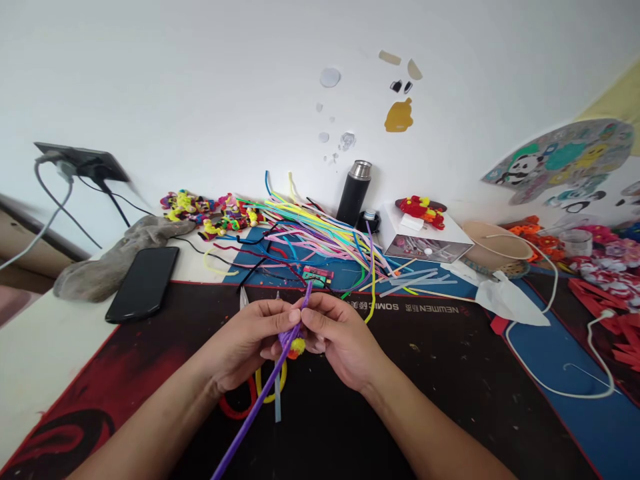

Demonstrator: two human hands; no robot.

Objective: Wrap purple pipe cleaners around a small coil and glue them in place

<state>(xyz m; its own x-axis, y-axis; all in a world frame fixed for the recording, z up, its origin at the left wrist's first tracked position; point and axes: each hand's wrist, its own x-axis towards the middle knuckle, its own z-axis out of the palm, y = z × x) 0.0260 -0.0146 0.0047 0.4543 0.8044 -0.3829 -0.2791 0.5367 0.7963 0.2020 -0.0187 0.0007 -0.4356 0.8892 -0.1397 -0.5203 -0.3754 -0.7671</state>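
We see the left hand (257,337) and right hand (345,337) with fingertips pinched on a long fuzzy purple craft stem (265,395) whose lower end is cut off by the bottom edge; between them, a small purple bundle with yellow and orange tufts (297,347) is partly covered by fingers. We make out only parts of the scissors with red and yellow handles (258,388) behind the left hand. Underneath we have a black-and-red printed desk mat (425,400), and beyond it a heap of multicoloured fuzzy stems (325,233) before a white wall (200,80).
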